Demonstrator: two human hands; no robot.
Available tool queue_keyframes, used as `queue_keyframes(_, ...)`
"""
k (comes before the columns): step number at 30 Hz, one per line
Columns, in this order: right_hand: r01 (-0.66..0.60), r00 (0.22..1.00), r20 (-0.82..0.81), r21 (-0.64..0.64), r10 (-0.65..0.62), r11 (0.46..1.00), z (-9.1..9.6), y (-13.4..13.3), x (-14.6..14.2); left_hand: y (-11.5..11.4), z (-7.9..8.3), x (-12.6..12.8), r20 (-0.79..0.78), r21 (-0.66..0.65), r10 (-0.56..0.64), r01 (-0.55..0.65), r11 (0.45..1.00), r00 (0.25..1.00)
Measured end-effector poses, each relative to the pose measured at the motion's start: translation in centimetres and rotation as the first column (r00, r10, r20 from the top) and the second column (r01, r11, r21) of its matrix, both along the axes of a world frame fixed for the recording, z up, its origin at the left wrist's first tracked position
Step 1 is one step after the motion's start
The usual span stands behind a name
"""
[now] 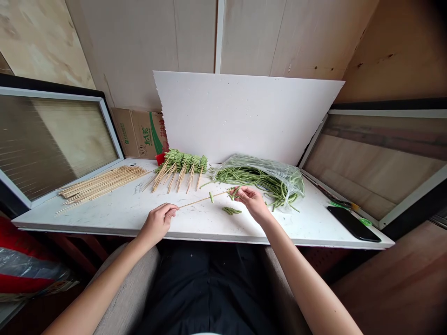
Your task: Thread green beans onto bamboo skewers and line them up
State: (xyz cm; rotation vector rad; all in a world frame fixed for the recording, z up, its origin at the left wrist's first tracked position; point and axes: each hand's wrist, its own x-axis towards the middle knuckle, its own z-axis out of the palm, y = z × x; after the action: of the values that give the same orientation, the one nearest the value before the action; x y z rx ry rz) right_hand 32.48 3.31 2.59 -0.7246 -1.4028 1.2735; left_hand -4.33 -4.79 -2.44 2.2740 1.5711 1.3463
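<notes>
My left hand [161, 220] is closed around the near end of a thin wooden skewer [195, 201], which slants up to the right above the table. One short green bean piece [211, 197] is threaded partway along it. At the skewer's far tip, my right hand [249, 201] pinches another bean piece [236, 190]; the fingers partly hide how it meets the tip. Several cut bean pieces [232, 211] lie on the table just below my right hand. Long green beans [258, 179] spill from a clear plastic bag [291, 174] behind that hand.
Finished bean skewers [185, 163] are stacked at the back, sticks facing me. Loose bare skewers [104, 182] lie at left on the white table [195, 228]. A black phone [352, 224] and scissors [340, 202] lie right. Behind stand a cardboard box [139, 132] and white board [244, 116].
</notes>
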Motion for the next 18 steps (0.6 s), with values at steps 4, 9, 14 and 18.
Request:
queue_keyframes(4,-0.022,0.998,-0.062,-0.03,0.02,0.999,-0.1,-0.2,-0.3,-0.2,0.3,0.2,-0.003,0.007,0.001,-0.001,1.0,1.0)
queue_keyframes(9,-0.073,0.991,-0.115,-0.063,0.065,0.995,-0.1,-0.3,-0.6,-0.4,0.4,0.4,-0.01,0.007,-0.009,0.009,1.0,1.0)
queue_keyframes(14,-0.082,0.99,-0.122,-0.092,0.071,0.992,-0.5,-0.3,-1.0,-0.3,0.4,0.4,-0.002,0.008,-0.006,0.006,1.0,1.0)
queue_keyframes(18,-0.142,0.976,-0.182,-0.132,0.117,0.981,-0.7,-0.4,-1.1,-0.3,0.4,0.3,0.0,0.008,-0.001,0.001,1.0,1.0)
